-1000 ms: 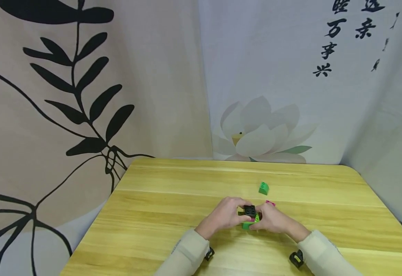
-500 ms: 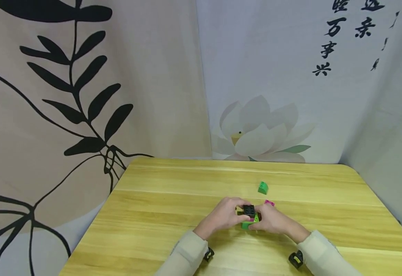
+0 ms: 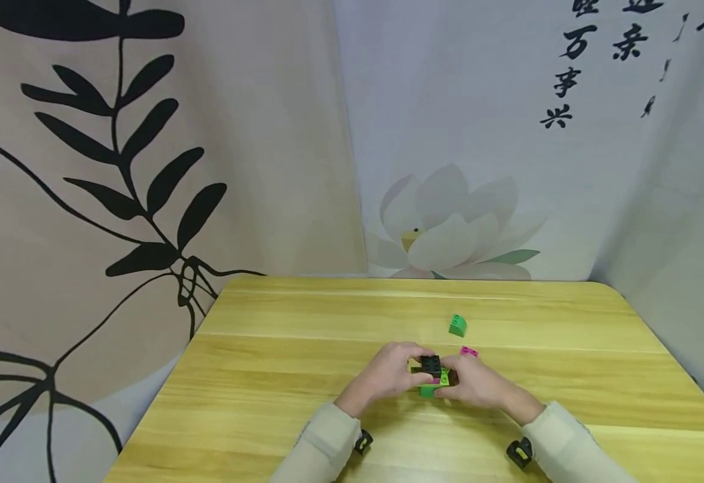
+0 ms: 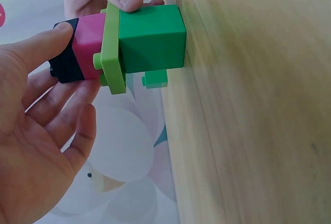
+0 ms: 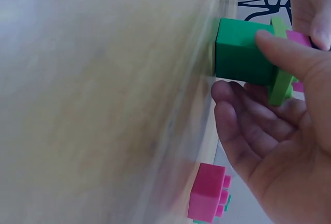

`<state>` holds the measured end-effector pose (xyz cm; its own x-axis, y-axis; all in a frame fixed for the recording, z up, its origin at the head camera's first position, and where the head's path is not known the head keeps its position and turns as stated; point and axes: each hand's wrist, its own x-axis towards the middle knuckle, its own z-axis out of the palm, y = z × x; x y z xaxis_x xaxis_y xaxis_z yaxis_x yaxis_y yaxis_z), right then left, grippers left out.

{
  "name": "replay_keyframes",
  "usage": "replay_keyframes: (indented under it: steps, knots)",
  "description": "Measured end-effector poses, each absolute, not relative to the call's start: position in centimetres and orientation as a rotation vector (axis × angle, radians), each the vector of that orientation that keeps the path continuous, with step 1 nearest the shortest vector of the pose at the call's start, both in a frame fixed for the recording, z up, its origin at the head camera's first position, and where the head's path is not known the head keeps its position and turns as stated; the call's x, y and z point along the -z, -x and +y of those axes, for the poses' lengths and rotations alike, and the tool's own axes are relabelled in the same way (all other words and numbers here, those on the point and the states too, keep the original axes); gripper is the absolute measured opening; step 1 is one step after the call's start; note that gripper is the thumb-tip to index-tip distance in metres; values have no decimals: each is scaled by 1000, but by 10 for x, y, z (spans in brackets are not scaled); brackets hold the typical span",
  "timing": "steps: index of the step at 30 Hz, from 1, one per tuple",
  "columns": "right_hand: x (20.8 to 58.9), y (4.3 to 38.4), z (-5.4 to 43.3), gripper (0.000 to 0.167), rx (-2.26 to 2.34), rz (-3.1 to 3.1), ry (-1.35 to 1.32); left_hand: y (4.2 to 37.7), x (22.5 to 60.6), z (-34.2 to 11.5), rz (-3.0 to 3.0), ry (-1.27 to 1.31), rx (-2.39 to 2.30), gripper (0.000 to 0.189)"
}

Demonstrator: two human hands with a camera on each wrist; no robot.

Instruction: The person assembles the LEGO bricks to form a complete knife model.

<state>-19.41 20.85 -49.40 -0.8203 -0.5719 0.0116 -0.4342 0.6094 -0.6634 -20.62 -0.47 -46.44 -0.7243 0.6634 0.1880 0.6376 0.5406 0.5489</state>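
Observation:
A stack of toy building blocks stands between my hands: a black block [image 3: 431, 364] on top, a magenta block [image 4: 89, 42] below it, a lime-green plate [image 4: 111, 53], and a larger green block [image 4: 153, 39] at the bottom. With thumb and fingers, my left hand [image 3: 390, 371] grips the black block. My right hand [image 3: 478, 380] holds the stack lower down; its thumb lies on the green block and its fingers are behind. Whether the stack's base touches the table cannot be made out for certain.
Beyond my right hand lies a loose pink block [image 3: 469, 351]. Farther back on the wooden table [image 3: 303, 315] sits a green block [image 3: 457, 325] with a sloped side. A printed curtain [image 3: 279, 134] hangs behind the table's far edge.

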Motion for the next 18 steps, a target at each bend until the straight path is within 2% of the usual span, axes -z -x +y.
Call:
replay_keyframes:
  steps: [8, 12, 18]
  knots:
    - [487, 191, 215, 29, 1039, 2669, 886, 207, 463, -8, 2693, -1138, -973, 38]
    - [480, 190, 223, 34, 1029, 2708, 862, 209, 463, -9, 2689, -1097, -980, 39]
    - [471, 193, 239, 32, 1034, 2768, 816, 212, 463, -11, 2684, -1052, -981, 40]
